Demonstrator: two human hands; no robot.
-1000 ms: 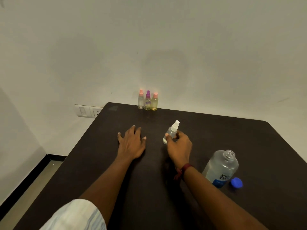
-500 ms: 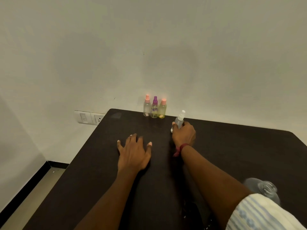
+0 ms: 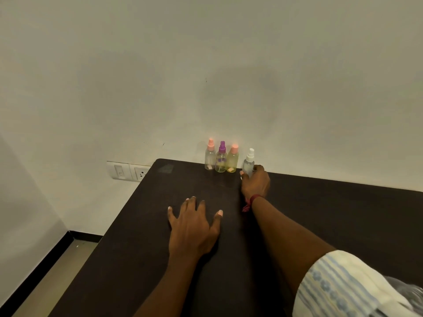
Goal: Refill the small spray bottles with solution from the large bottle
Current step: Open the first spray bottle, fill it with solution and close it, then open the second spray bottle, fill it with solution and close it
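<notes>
Three small spray bottles stand in a row at the table's far edge against the wall: a pink-capped one [image 3: 210, 157], a purple-capped one [image 3: 221, 160] and another pink-capped one with yellowish liquid [image 3: 232, 159]. My right hand [image 3: 255, 183] is stretched far forward, fingers closed around a white-capped clear spray bottle [image 3: 249, 162] held upright just right of that row. My left hand [image 3: 193, 226] lies flat on the dark table [image 3: 137, 236], fingers spread, holding nothing. The large clear bottle [image 3: 412, 291] shows only partly at the bottom right, behind my striped sleeve.
A white wall rises directly behind the table's far edge. A switch and socket plate [image 3: 128, 171] sits on the wall left of the table. The table's left edge drops to a floor with a dark skirting.
My right hand has carried the white-capped bottle from the table's middle forward to the far edge, beside the three bottles. The left hand stayed flat. The view tilted up, and the large bottle slid out of sight.
</notes>
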